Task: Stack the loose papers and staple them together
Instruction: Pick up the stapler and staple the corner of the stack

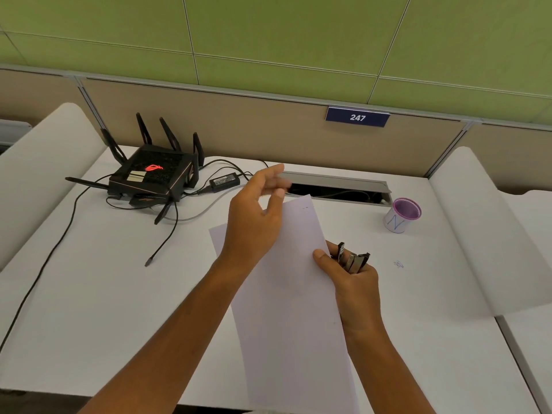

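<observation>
Fingers [369, 271] of the right hand [355, 289] are curled tight around a stapler [352, 258], whose metal end pokes up out of the fist, and the thumb of that same hand presses on the right edge of the papers [292, 294]. Over on the left hand [254, 219] the fingers [273, 174] are spread loose and gripping nothing; they look blurred, and the hand hovers above the upper left part of the papers. I cannot tell whether its palm touches the sheets.

The papers look like one white sheet or a neat stack; how many there are I cannot make out. They run from near the counter's front edge up toward the middle, tilted a little, with the far end just short of the cable slot [337, 186] set into the white counter [119, 294].

Taking the papers as the landmark: a small purple-rimmed cup [401, 215] stands to their upper right, just beside the end of the slot. A black router [152, 174] with antennas and a red glowing logo sits well to their upper left, its power brick [224, 180] and cables [59, 234] trailing over the counter. Behind it all, on the beige partition, a blue sign [357, 117] reads 247.
</observation>
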`<state>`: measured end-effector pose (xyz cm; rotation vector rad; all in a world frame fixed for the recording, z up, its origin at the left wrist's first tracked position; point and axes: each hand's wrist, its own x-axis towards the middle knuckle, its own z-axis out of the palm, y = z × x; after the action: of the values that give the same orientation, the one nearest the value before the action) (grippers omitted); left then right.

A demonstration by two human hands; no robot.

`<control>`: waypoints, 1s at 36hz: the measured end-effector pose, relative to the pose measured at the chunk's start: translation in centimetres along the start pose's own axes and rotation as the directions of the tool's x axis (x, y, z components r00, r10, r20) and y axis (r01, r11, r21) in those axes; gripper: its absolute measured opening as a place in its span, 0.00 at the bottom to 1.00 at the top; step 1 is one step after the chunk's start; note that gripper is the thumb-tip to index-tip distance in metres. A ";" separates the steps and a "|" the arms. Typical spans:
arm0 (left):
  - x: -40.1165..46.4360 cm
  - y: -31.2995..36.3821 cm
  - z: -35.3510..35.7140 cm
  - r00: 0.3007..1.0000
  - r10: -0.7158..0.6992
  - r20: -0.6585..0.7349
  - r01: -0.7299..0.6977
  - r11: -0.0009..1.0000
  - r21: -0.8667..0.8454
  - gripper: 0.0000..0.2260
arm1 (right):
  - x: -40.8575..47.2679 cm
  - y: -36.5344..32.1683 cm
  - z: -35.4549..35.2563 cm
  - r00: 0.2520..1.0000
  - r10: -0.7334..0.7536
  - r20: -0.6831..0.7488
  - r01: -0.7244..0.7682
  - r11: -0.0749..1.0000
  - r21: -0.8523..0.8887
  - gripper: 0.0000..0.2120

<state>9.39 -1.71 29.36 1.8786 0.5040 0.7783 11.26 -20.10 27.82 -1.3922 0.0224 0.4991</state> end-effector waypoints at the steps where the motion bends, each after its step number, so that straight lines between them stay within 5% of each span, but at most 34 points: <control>1: -0.4 -0.2 0.0 0.996 0.050 -0.074 -0.047 0.998 0.048 0.17 | 0.1 0.1 0.0 1.000 0.000 -0.007 0.000 1.000 0.003 0.08; 5: -3.1 -0.8 0.4 0.968 0.097 -0.230 -0.065 0.988 0.141 0.16 | 0.4 0.4 0.0 0.998 -0.034 -0.045 0.033 0.999 -0.004 0.07; 9: -6.0 -1.1 1.2 0.983 -0.170 -0.069 0.170 0.985 -0.012 0.26 | 0.1 0.8 0.6 0.988 -0.138 -0.067 0.137 0.990 -0.018 0.07; 14: -8.3 -1.5 2.1 0.888 -0.419 0.189 0.456 0.851 -0.261 0.29 | -0.6 1.8 1.7 0.939 -0.340 -0.052 0.330 0.933 -0.143 0.08; 18: -9.5 -2.5 2.3 0.862 -0.332 0.382 0.476 0.790 -0.387 0.31 | -0.6 3.2 2.3 0.889 -0.457 -0.001 0.443 0.863 -0.244 0.14; 27: -10.2 -5.1 0.7 0.735 -0.093 0.672 0.470 0.784 -0.406 0.54 | -0.3 4.2 3.5 0.815 -0.574 0.082 0.569 0.767 -0.297 0.16; 32: -10.0 -5.9 -0.1 0.703 -0.115 0.702 0.513 0.766 -0.388 0.58 | -0.2 4.4 4.0 0.836 -0.529 0.146 0.546 0.775 -0.317 0.26; 36: -9.7 -6.4 0.0 0.737 -0.183 0.651 0.549 0.724 -0.418 0.51 | 0.3 4.3 3.9 0.889 -0.432 0.149 0.456 0.816 -0.355 0.25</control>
<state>2.54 -5.34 20.69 1.2440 0.2077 0.0268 9.02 -15.97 24.50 -1.6988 -0.4687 0.1504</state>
